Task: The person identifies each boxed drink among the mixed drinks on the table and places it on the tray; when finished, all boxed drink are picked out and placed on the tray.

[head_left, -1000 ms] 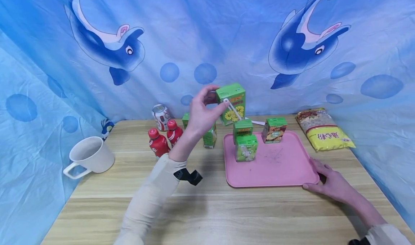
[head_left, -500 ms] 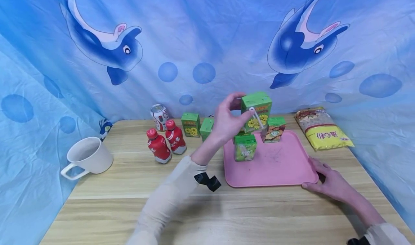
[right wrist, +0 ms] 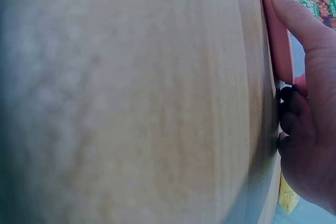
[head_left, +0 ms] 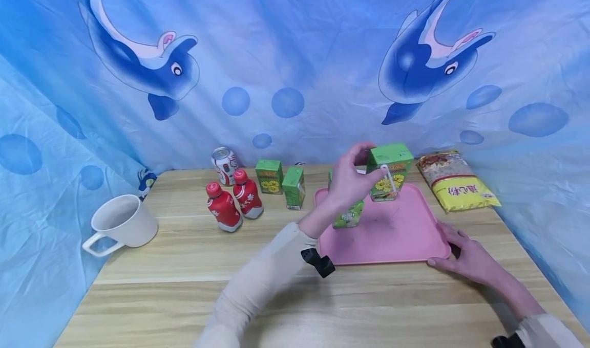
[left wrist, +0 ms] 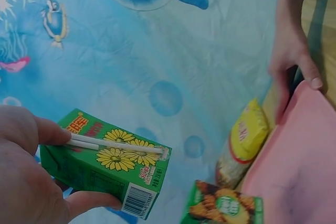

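Observation:
My left hand (head_left: pixel 352 179) grips a green drink carton (head_left: pixel 392 158) with yellow flowers and a white straw on its front, held above the back of the pink tray (head_left: pixel 392 243). In the left wrist view, thumb and fingers clasp the carton's sides. My right hand (head_left: pixel 477 261) holds the tray's front right corner, its thumb along the rim in the right wrist view. On the tray, a small light-green box (head_left: pixel 349 217) is partly covered by my left hand. A brown-and-green box (left wrist: pixel 226 205) is mostly hidden behind the held carton in the head view.
Left of the tray stand two green cartons (head_left: pixel 269 176), two red bottles (head_left: pixel 224 207) and a white-and-red can (head_left: pixel 224 165). A white mug (head_left: pixel 124 222) is at the far left. A yellow food bag (head_left: pixel 461 181) lies right of the tray, before a blue curtain (head_left: pixel 295 56).
My left hand has carried the green drink carton rightward and lower, from left of the tray to over its back part. My right hand has stayed at the tray corner.

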The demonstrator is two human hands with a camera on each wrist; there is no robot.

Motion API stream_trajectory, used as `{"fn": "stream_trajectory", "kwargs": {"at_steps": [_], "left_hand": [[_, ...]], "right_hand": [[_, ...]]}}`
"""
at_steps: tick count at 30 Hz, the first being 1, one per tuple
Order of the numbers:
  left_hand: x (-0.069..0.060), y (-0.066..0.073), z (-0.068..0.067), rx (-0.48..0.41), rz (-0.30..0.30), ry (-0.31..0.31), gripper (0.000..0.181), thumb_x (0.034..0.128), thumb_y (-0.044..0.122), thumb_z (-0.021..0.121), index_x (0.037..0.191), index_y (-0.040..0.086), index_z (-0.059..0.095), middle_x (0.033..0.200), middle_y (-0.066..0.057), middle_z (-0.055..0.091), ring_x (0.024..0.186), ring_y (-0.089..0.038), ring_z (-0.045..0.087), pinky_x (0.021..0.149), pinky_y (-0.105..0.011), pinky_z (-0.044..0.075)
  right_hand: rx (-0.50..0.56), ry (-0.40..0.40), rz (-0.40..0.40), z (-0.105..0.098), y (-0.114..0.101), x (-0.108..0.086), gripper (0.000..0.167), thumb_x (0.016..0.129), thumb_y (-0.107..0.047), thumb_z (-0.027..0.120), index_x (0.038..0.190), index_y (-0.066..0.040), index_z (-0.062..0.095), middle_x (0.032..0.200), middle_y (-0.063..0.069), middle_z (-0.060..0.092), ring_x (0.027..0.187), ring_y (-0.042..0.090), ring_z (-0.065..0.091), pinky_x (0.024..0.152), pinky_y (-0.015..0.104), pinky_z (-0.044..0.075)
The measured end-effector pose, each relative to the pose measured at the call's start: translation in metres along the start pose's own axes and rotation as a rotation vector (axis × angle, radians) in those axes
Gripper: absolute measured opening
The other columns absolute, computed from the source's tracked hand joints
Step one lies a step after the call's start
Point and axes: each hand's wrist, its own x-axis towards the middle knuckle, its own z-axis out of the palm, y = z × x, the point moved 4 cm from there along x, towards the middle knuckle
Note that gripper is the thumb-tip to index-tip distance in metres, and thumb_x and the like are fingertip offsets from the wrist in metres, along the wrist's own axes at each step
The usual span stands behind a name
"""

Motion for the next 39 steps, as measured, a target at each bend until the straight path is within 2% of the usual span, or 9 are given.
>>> {"fn": "stream_trajectory", "kwargs": {"at_steps": [7, 12, 16, 20, 30, 39], "left_hand": [[0.001, -0.012, 0.020, 0.001, -0.020, -0.020, 0.045, 0.0872, 0.006, 0.077, 0.129, 0.007, 0.060, 0.110, -0.008, 0.067, 0.097, -0.015, 0.063, 0.076, -0.019, 0.053], [0.000, -0.023, 0.036, -0.007, -0.046, -0.027, 0.045, 0.0864, 0.004, 0.077, 0.128, 0.008, 0.061, 0.109, -0.005, 0.067, 0.099, -0.012, 0.062, 0.082, -0.022, 0.054], [-0.002, -0.032, 0.048, -0.012, -0.074, -0.027, 0.045, 0.0857, 0.002, 0.077, 0.128, 0.008, 0.061, 0.108, -0.005, 0.067, 0.097, -0.012, 0.062, 0.080, -0.020, 0.054], [-0.003, -0.039, 0.059, 0.011, -0.068, -0.010, 0.045, 0.0852, 0.000, 0.077, 0.127, 0.006, 0.060, 0.107, -0.007, 0.067, 0.095, -0.013, 0.062, 0.077, -0.017, 0.052], [-0.009, -0.062, 0.078, 0.080, -0.103, 0.037, 0.047, 0.0835, 0.000, 0.078, 0.127, 0.007, 0.061, 0.106, -0.005, 0.066, 0.097, -0.012, 0.061, 0.084, -0.021, 0.051], [-0.011, -0.080, 0.090, 0.118, -0.176, 0.049, 0.049, 0.0837, -0.002, 0.076, 0.128, 0.009, 0.059, 0.109, -0.003, 0.064, 0.101, -0.015, 0.062, 0.088, -0.020, 0.051]], "right_hand": [[-0.008, -0.019, 0.021, 0.000, 0.000, 0.001, 0.107, 0.078, -0.052, 0.082, 0.150, 0.010, 0.031, 0.148, 0.037, 0.035, 0.128, 0.064, 0.031, 0.098, 0.074, 0.032], [-0.009, -0.009, 0.008, 0.001, 0.001, 0.000, 0.105, 0.078, -0.050, 0.083, 0.149, 0.011, 0.034, 0.146, 0.038, 0.036, 0.127, 0.066, 0.031, 0.099, 0.075, 0.030], [-0.005, -0.006, -0.001, 0.001, 0.001, 0.001, 0.105, 0.078, -0.049, 0.083, 0.148, 0.011, 0.034, 0.147, 0.038, 0.036, 0.128, 0.065, 0.031, 0.101, 0.074, 0.028], [0.002, -0.003, -0.012, 0.001, 0.002, 0.002, 0.104, 0.079, -0.049, 0.082, 0.148, 0.011, 0.034, 0.147, 0.037, 0.035, 0.129, 0.063, 0.032, 0.104, 0.073, 0.026], [0.021, 0.005, -0.027, 0.000, 0.002, 0.001, 0.102, 0.080, -0.047, 0.082, 0.149, 0.011, 0.034, 0.148, 0.037, 0.035, 0.130, 0.061, 0.033, 0.108, 0.070, 0.021], [0.026, 0.004, -0.022, 0.001, 0.003, -0.001, 0.103, 0.080, -0.047, 0.082, 0.150, 0.010, 0.033, 0.148, 0.037, 0.035, 0.130, 0.060, 0.033, 0.109, 0.070, 0.020]]}}
